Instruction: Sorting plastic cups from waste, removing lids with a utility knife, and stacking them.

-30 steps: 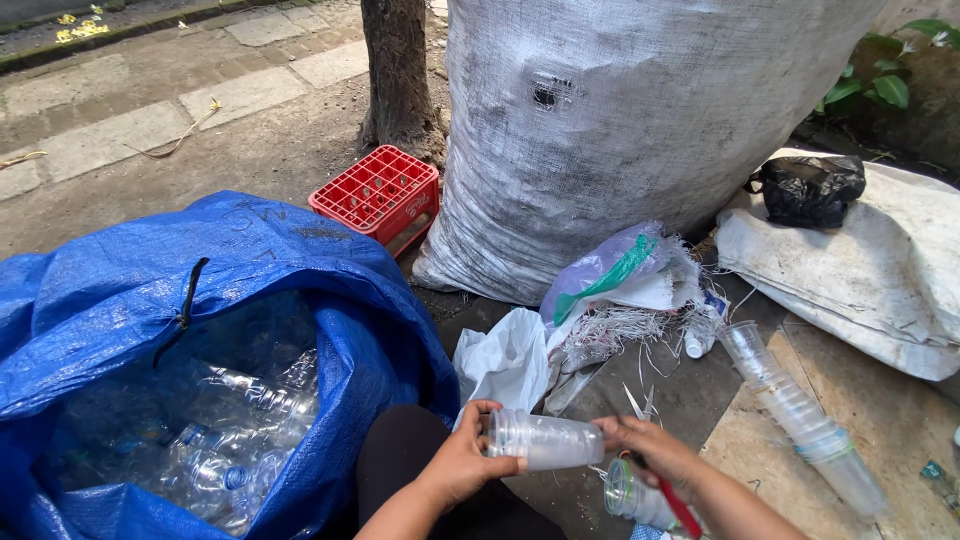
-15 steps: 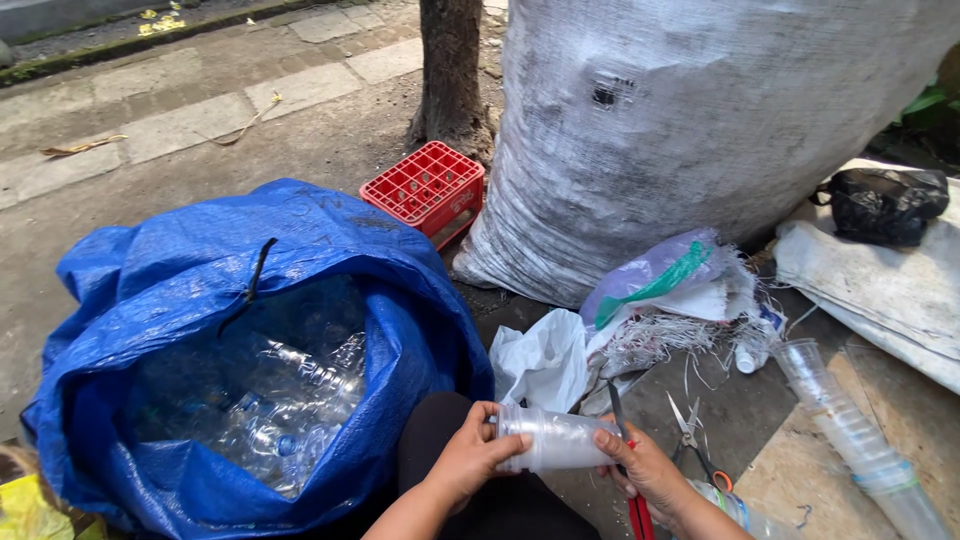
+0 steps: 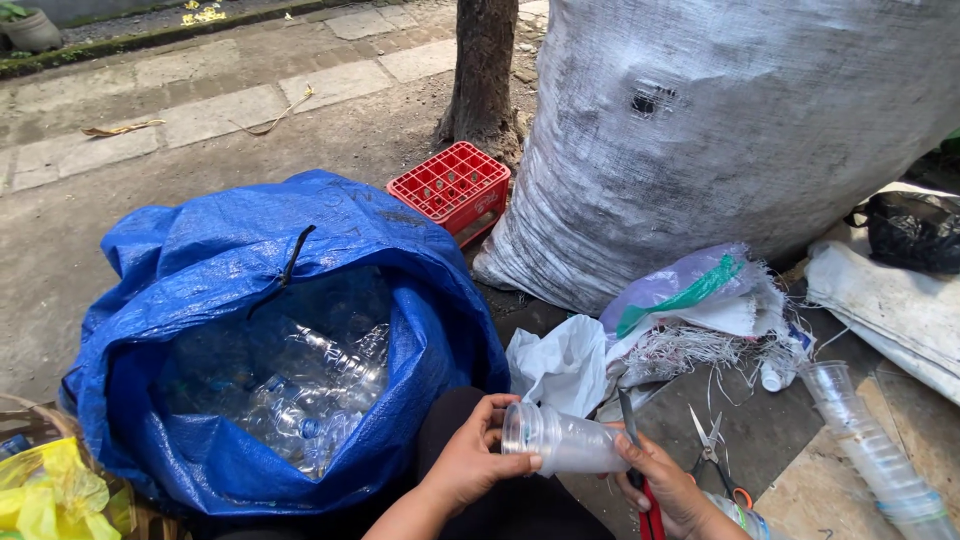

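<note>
Right, head view only. Left hand [image 3: 470,465] pinches rim of clear plastic cup [image 3: 565,440], fingers curled round mouth. Right hand [image 3: 668,485] grips cup base with fingertips, red-handled cutter [image 3: 640,475] tucked in same palm. Cup lies sideways above my lap, beside blue sack [image 3: 250,260] already part full of clear bottles [image 3: 300,390]. Stack of cups [image 3: 870,450] waits at right; I judge plenty left.

You're looking at a bright blue tarp sack [image 3: 250,260] of clear bottles [image 3: 300,385], a red crate [image 3: 450,188], a huge grey-white woven sack [image 3: 740,130], red-handled cutters [image 3: 648,505], and a yellow bag [image 3: 45,495].
</note>
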